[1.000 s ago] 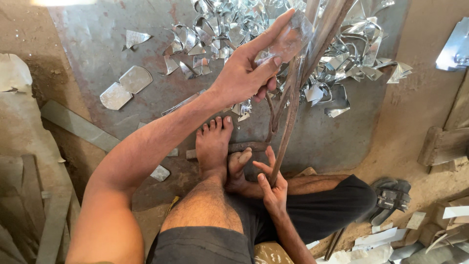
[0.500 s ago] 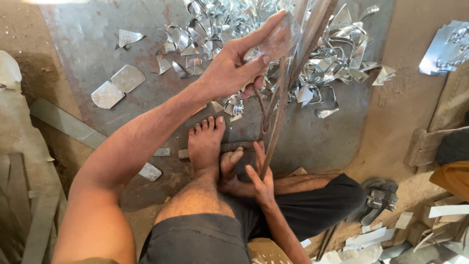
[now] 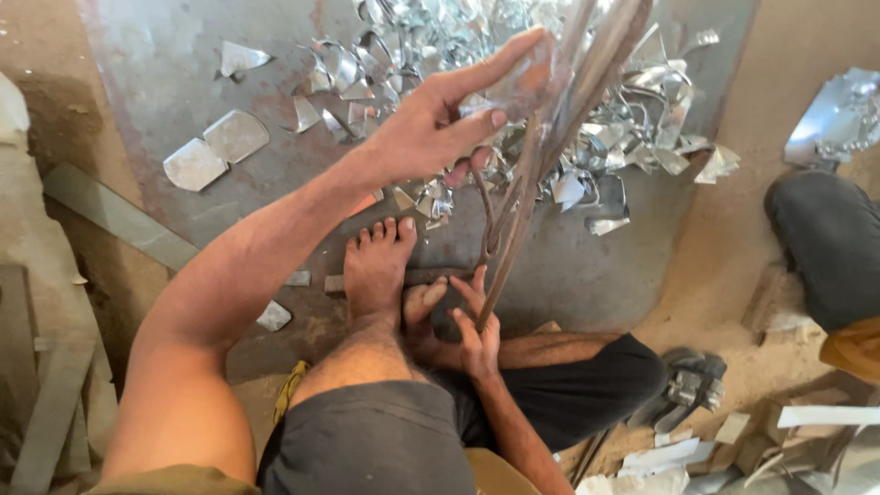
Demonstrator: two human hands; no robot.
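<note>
My left hand (image 3: 431,133) reaches forward and pinches a small flat piece of sheet metal (image 3: 524,78) between thumb and fingers, right against the long metal shears (image 3: 518,215) that stand tilted in front of me. Lower down, my right hand (image 3: 474,328) wraps around the bottom end of the shears' handle, fingers partly spread. My bare left foot (image 3: 376,270) rests on the steel floor plate (image 3: 174,73) beside a short bar, and my right foot is tucked next to it.
A heap of shiny metal offcuts (image 3: 632,151) lies past the shears. Two rounded cut blanks (image 3: 215,151) sit at the left, with long metal strips (image 3: 115,215) nearer. Another person's dark-clothed leg (image 3: 825,243) is at the right. Scraps and a tool (image 3: 692,394) lie at bottom right.
My left hand still keeps the sheet piece at the shears' blades, and its fingers have stretched out straighter. My right hand has stayed low on the handle. The view has shifted slightly.
</note>
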